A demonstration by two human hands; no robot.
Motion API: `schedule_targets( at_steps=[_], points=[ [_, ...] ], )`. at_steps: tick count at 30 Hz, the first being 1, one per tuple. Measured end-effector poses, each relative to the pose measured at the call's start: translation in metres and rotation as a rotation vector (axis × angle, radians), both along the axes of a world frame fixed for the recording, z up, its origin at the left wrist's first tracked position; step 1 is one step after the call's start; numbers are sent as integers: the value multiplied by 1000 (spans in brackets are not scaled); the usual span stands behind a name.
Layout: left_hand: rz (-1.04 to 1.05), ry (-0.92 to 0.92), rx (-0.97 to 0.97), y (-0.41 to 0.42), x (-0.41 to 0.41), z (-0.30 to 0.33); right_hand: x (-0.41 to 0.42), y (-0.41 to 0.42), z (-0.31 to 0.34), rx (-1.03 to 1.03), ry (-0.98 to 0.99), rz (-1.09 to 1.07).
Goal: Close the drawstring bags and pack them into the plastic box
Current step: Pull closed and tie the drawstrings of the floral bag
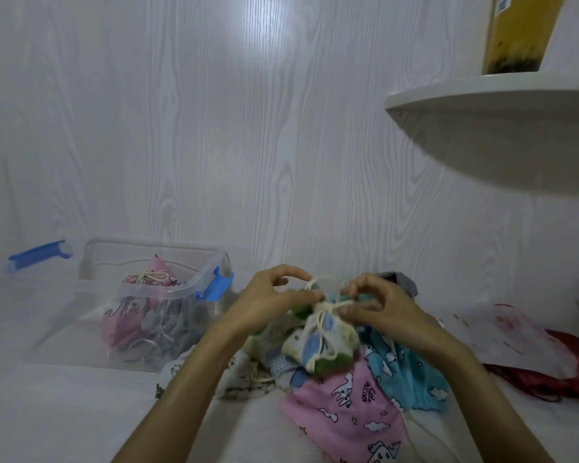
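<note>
Nearest me, a pink unicorn-print bag (345, 416) lies flat on the white surface (81, 412), a blue cloud-print bag (411, 372) just beside it. Above this pile, both my hands work one small white drawstring bag (318, 335): left hand (274, 302) fingers pinch its cream cord (318, 285), right hand (378, 305) fingers pinch the cord at the gathered neck. Clear plastic box (154, 305), blue latches, stands open to the left, a tied pink bag (151, 279) inside it on top of others.
</note>
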State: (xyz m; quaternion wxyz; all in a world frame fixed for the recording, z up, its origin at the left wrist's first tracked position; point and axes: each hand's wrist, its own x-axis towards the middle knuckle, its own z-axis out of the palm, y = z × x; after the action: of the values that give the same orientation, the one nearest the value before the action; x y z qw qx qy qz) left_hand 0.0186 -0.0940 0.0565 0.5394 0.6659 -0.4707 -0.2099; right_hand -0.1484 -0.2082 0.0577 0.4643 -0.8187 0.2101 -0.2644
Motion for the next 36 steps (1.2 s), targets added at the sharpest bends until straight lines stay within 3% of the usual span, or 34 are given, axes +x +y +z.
schedule_targets(
  at_steps=[4,7,10,13,16,20,23,27,31,36],
  points=[
    [-152,-206,235,10,4,-6,4,-1,-3,251,-50,54],
    [-126,-436,359,12,-2,-12,2,-3,-1,234,30,100],
    [-35,-686,505,16,-3,-19,6,0,-5,20,192,95],
    [14,-862,481,27,4,-24,17,6,-4,-307,452,140],
    [93,-930,468,42,14,-26,36,15,3,-436,687,208],
    [113,-928,406,52,26,-37,61,23,-2,-541,811,299],
    [60,-969,386,49,37,-50,67,22,-12,-838,761,178],
    [125,-974,287,47,28,-44,57,16,-14,-891,565,125],
    [124,-914,269,50,17,-7,47,8,3,-766,392,135],
    [130,-814,276,52,24,55,34,11,43,-399,238,195]
  ],
)
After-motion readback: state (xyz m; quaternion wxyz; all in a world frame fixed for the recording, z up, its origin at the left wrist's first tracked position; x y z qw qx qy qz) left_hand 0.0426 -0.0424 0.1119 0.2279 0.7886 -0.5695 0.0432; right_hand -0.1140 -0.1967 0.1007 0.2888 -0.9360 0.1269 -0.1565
